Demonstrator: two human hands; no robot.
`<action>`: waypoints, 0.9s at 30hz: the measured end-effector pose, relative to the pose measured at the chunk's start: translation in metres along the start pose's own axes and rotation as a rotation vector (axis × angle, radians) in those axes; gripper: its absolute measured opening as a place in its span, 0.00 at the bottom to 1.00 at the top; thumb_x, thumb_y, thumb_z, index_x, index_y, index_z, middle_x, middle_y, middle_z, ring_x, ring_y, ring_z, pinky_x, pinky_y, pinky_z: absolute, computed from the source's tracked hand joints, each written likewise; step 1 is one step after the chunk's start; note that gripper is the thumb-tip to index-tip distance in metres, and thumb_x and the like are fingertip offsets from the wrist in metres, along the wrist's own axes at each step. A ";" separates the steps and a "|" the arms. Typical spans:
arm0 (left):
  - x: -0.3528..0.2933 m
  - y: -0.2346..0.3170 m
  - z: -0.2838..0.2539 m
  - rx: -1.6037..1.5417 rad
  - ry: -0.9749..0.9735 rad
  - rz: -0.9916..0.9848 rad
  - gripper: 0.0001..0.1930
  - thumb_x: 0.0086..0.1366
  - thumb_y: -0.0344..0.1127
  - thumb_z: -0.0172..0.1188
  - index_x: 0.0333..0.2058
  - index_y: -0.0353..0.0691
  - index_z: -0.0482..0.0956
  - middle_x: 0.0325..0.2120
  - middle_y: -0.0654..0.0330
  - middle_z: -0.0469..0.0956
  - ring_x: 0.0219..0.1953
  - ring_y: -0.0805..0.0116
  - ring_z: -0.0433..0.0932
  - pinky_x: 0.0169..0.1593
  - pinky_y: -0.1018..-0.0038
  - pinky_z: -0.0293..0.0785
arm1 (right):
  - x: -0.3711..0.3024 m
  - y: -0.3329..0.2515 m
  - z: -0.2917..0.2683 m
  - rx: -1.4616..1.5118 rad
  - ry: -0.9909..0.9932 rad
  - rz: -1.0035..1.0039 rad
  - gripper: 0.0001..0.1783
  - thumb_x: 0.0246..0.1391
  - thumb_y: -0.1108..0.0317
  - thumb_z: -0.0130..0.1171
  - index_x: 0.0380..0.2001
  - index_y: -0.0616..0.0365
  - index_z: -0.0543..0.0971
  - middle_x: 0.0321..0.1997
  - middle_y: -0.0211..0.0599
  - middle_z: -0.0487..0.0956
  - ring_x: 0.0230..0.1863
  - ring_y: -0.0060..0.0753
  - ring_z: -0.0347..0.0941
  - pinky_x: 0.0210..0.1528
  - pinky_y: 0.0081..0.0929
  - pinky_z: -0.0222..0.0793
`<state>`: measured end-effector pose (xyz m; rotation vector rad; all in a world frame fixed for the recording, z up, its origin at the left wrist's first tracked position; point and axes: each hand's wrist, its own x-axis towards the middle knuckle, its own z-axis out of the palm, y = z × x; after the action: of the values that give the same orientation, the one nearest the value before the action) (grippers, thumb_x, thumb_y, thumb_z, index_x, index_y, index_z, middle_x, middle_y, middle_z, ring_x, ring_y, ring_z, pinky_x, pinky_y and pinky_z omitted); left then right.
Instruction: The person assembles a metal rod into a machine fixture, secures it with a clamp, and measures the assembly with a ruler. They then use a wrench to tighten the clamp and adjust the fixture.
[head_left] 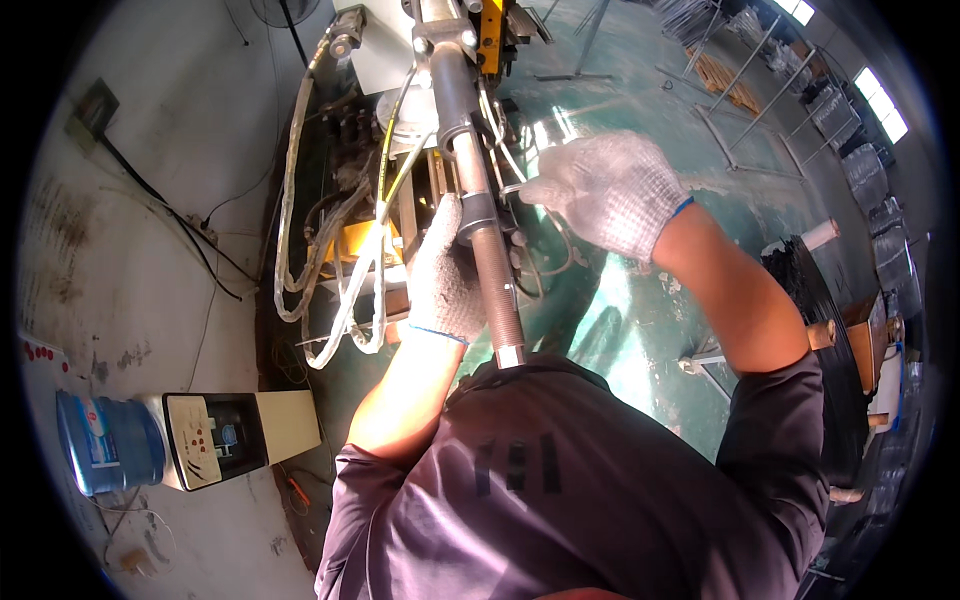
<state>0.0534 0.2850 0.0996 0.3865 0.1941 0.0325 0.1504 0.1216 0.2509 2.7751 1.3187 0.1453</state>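
Observation:
A long metal shaft [488, 262] with a threaded near end runs from the machine toward my body. A dark collar [477, 215] sits around it. My left hand [445, 285], in a grey-white knit glove, is closed around the shaft from the left and below, its thumb lying beside the collar; the other fingers are hidden behind the shaft. To the right of the collar, my gloved right hand [605, 190] is closed on a thin metal tool [511, 188], whose tip points at the collar. Most of that tool is covered by the fingers.
Beyond the hands stands the machine with a dark cylinder [455, 90] and a yellow part [491, 38]. Looped hoses [290, 200] hang at its left. A water dispenser [215, 440] stands by the left wall. Black coiled material [825, 340] is at the right, metal frames [735, 130] farther back.

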 end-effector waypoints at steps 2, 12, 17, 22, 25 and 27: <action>0.001 -0.001 -0.003 -0.015 -0.014 -0.016 0.24 0.80 0.58 0.59 0.53 0.40 0.79 0.39 0.54 0.82 0.39 0.55 0.83 0.40 0.61 0.81 | -0.008 0.011 -0.002 0.009 0.027 0.011 0.29 0.76 0.42 0.49 0.40 0.56 0.88 0.40 0.51 0.88 0.47 0.58 0.87 0.51 0.54 0.83; -0.003 -0.003 0.008 -0.020 -0.119 -0.024 0.30 0.80 0.66 0.55 0.54 0.40 0.78 0.41 0.53 0.82 0.38 0.60 0.83 0.41 0.69 0.84 | -0.017 0.004 0.014 -0.226 0.106 -0.049 0.17 0.73 0.62 0.54 0.53 0.31 0.90 0.48 0.31 0.88 0.53 0.46 0.87 0.49 0.49 0.87; -0.007 -0.005 0.018 0.029 -0.093 0.038 0.30 0.81 0.65 0.53 0.55 0.40 0.79 0.41 0.54 0.82 0.38 0.62 0.83 0.39 0.70 0.84 | -0.023 -0.021 0.009 -0.053 0.034 0.222 0.18 0.75 0.53 0.54 0.51 0.44 0.91 0.52 0.45 0.90 0.54 0.50 0.88 0.54 0.49 0.85; -0.001 -0.007 0.011 -0.009 -0.107 0.067 0.27 0.80 0.62 0.56 0.55 0.41 0.76 0.42 0.54 0.82 0.38 0.62 0.84 0.39 0.71 0.86 | -0.052 -0.061 0.021 0.136 0.281 0.377 0.15 0.59 0.54 0.70 0.38 0.54 0.92 0.36 0.49 0.91 0.41 0.55 0.90 0.45 0.50 0.85; -0.002 -0.006 0.009 0.012 -0.146 0.046 0.27 0.80 0.62 0.58 0.56 0.41 0.76 0.43 0.53 0.82 0.39 0.61 0.84 0.39 0.70 0.86 | -0.056 -0.057 0.012 0.113 0.216 0.357 0.13 0.60 0.58 0.66 0.38 0.54 0.90 0.35 0.50 0.90 0.41 0.53 0.90 0.44 0.50 0.85; -0.005 -0.008 0.009 -0.007 -0.100 0.012 0.28 0.79 0.62 0.58 0.57 0.40 0.77 0.43 0.53 0.82 0.40 0.61 0.83 0.40 0.69 0.86 | -0.058 -0.054 0.004 0.048 0.183 0.291 0.12 0.62 0.60 0.63 0.39 0.55 0.89 0.34 0.48 0.90 0.40 0.53 0.90 0.43 0.51 0.85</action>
<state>0.0500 0.2735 0.1059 0.3811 0.0929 0.0257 0.0724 0.1103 0.2381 3.0419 0.9503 0.3962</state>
